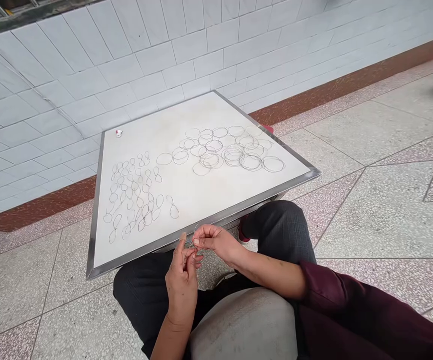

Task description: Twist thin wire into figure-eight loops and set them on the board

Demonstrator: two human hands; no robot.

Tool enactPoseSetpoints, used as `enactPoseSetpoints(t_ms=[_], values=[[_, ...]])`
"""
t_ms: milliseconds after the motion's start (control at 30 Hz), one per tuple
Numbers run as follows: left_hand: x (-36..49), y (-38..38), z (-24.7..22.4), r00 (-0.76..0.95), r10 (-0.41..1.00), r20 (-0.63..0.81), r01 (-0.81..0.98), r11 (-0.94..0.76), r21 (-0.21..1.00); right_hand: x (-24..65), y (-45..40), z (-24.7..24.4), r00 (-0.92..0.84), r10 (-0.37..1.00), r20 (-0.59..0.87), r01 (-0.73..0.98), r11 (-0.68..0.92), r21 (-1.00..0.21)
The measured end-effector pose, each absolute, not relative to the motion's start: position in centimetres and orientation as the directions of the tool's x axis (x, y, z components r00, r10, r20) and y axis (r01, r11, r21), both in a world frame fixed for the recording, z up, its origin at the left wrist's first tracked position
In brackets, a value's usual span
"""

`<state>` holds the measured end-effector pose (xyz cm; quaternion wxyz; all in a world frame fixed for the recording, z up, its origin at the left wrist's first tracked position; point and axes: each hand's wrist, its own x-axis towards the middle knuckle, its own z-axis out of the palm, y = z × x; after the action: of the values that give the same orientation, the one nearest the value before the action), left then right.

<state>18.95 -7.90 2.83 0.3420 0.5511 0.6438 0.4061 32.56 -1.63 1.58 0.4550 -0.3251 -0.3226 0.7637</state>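
My left hand (181,280) and my right hand (212,241) meet in front of the table's near edge, fingertips close together. Both pinch a thin dark wire (194,235), which curves up in a small loop between them. On the white metal-edged table (144,248) lie several wire rings (220,150) in overlapping rows on the right. Several wire figure-eights (133,195) lie on the left, nearer my hands. A small white and red object (118,133) stands at the far left corner.
Dark trousered knees (280,230) sit under the table's near edge, and a grey rounded cushion (242,325) lies in my lap. A maroon sleeve (351,300) covers my right upper arm. Behind the table rise a white tiled wall (156,55) and brown skirting; terrazzo floor surrounds it.
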Motion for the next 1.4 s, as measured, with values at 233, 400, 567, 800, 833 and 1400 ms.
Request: enactPoseSetpoints(t_ms=[233,400,567,800,833,1400], values=[[18.9,-8.2,2.5,-0.205,0.979,0.014,0.459,0.084,0.884,32.5,-1.7,1.7,-0.366,0.898,-0.243,-0.484,-0.407,-0.775],[19.1,-8.0,1.9,-0.173,0.976,-0.136,0.158,0.163,0.974,32.6,-1.6,1.0,-0.383,0.887,-0.257,-0.466,-0.426,-0.776],[18.8,-7.7,2.4,-0.161,0.975,-0.151,0.096,0.168,0.981,32.6,-1.2,0.6,-0.394,0.899,-0.192,-0.376,-0.349,-0.858],[18.3,-8.4,2.9,-0.17,0.975,-0.14,0.003,0.142,0.99,32.6,-1.5,1.0,-0.434,0.887,-0.157,-0.372,-0.335,-0.866],[18.4,-8.4,2.9,-0.167,0.975,-0.146,-0.012,0.146,0.989,32.7,-1.6,1.2,-0.437,0.887,-0.15,-0.378,-0.332,-0.864],[18.3,-9.1,4.1,-0.176,0.952,-0.252,-0.131,0.231,0.964,32.3,-1.8,1.4,-0.527,0.841,-0.118,-0.358,-0.345,-0.868]])
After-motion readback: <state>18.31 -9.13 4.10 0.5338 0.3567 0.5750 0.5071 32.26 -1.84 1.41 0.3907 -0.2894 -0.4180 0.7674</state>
